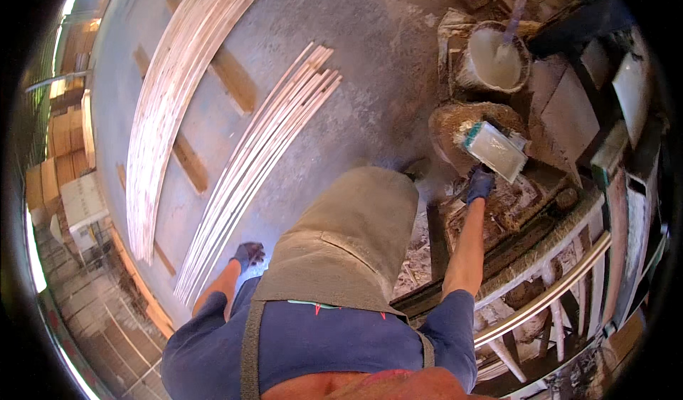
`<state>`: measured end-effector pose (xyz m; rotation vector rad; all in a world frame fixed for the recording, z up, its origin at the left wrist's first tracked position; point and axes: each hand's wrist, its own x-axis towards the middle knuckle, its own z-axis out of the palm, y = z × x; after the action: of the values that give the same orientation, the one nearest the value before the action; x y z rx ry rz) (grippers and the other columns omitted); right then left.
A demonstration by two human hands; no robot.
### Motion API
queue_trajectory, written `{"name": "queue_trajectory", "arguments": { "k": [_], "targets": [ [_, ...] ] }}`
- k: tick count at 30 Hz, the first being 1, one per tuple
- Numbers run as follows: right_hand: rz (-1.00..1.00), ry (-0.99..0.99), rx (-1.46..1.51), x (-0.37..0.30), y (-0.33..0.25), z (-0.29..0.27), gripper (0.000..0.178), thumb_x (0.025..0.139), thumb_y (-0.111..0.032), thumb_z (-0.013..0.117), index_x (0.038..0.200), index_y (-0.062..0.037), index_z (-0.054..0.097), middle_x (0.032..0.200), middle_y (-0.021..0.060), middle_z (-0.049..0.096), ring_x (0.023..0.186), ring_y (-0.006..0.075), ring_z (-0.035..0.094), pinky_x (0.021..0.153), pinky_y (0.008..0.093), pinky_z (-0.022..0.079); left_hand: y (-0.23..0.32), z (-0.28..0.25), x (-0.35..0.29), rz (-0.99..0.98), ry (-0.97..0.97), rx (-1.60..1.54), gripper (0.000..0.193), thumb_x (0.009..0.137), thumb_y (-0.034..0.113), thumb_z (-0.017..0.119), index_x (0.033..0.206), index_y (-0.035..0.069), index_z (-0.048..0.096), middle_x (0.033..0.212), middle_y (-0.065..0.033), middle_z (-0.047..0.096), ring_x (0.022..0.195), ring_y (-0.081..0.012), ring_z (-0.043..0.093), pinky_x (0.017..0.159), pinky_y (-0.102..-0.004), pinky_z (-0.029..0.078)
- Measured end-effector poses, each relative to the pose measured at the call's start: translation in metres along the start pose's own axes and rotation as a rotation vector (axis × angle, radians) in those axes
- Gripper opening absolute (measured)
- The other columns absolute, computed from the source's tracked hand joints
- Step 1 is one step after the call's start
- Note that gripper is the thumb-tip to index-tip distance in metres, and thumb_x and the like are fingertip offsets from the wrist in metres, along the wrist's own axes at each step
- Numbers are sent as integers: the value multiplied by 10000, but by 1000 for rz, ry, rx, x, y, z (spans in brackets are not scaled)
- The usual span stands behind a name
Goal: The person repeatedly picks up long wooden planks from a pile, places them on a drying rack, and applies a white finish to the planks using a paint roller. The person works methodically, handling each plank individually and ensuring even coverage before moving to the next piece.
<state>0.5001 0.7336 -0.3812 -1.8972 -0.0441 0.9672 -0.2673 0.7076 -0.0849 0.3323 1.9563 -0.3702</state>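
My right hand [481, 182], in a dark glove, grips the near end of a flat rectangular pale thing [498, 151] with a teal edge at its far left side. Its exact kind cannot be made out. It is held over a round brown crusted tub [455, 124]. Low at my left side hangs my left hand [249, 255], also in a dark glove, holding nothing, with its fingers apart. Nearest to it lies a bundle of thin wooden strips [257, 159], fanned slightly apart at the far end.
A larger stack of wooden strips [183, 101] lies on wooden bearers [233, 80] farther left. Beyond the tub stands a pale-smeared bucket [491, 62] with a stick in it. A wooden rack [544, 297] runs along my right. At far left is a white box [83, 204].
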Motion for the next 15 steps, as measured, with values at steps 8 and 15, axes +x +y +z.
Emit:
{"name": "queue_trajectory", "arguments": {
  "k": [8, 15],
  "targets": [
    [-449, 186, -496, 4, -38, -20, 290, 978, -284, 534, 1081, -34, 642, 1003, 143, 641, 885, 316, 579, 772, 355, 469, 29, 33, -2, 645, -391, 381, 202, 875, 233, 617, 852, 51, 702, 851, -49, 696, 736, -66, 569, 634, -353, 476],
    [-270, 233, -107, -181, -221, -35, 229, 967, -284, 560, 917, -66, 612, 682, 16, 568, 515, 109, 481, 450, 258, 370, 233, 16, 39, 351, -243, 213, 348, 934, 356, 553, 1140, 84, 618, 953, -59, 692, 767, -179, 644, 687, -353, 495]
  ]
}}
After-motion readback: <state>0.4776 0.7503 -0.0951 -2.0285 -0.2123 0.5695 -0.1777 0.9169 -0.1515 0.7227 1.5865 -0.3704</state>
